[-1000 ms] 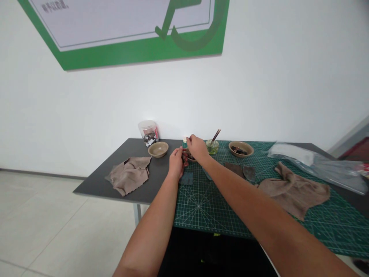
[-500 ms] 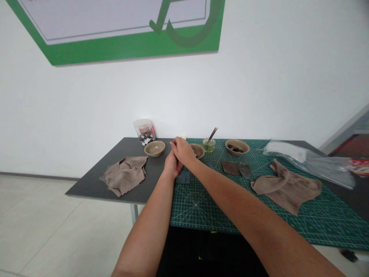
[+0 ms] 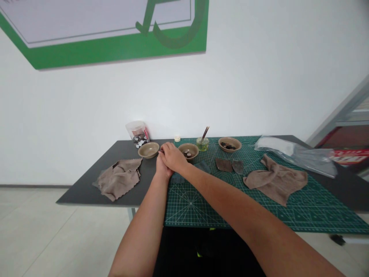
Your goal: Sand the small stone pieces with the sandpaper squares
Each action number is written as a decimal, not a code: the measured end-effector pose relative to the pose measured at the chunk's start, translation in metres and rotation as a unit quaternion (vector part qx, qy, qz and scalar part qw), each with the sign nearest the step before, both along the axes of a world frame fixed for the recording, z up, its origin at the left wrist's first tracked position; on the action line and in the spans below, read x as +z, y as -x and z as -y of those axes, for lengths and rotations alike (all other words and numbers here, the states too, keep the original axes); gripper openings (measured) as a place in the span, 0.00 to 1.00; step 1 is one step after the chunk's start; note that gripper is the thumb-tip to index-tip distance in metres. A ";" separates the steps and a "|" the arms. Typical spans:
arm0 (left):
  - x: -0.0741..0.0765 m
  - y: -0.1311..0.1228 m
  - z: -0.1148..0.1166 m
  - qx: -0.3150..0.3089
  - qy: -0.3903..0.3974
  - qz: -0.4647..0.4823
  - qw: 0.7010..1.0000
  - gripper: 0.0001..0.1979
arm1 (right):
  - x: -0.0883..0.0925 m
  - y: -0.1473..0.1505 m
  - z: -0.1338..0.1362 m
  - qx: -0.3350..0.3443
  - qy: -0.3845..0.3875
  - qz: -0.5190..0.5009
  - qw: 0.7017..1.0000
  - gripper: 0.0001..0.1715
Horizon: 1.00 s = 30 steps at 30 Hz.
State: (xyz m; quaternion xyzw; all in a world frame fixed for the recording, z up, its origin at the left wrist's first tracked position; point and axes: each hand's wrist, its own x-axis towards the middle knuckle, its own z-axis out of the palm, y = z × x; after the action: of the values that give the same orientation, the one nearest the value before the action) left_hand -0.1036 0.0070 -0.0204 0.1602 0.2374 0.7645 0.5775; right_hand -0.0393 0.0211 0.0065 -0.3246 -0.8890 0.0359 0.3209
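Middle bowl (image 3: 192, 147) stands near the mat's (image 3: 187, 212) left edge.

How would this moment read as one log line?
right hand: over left hand, touching | between hands: hidden from view | nearby: middle bowl, small pieces inside
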 end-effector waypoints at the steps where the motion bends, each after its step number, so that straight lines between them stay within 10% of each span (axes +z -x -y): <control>1: 0.001 0.000 0.000 0.006 0.011 -0.006 1.000 0.17 | 0.000 -0.001 0.001 -0.002 -0.001 0.003 1.000 0.13; 15: 0.002 0.005 -0.004 0.023 0.132 -0.001 0.991 0.11 | -0.009 -0.092 -0.041 -0.095 0.091 0.190 0.973 0.23; 30: 0.005 0.004 -0.004 0.008 0.147 -0.016 0.989 0.08 | -0.005 -0.063 -0.068 -0.024 0.130 0.300 0.945 0.24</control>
State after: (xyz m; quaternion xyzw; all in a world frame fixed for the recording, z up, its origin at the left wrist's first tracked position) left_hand -0.1079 0.0106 -0.0150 0.0836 0.3576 0.7230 0.5851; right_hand 0.0234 0.0893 0.0018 -0.3802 -0.9238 0.0442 -0.0046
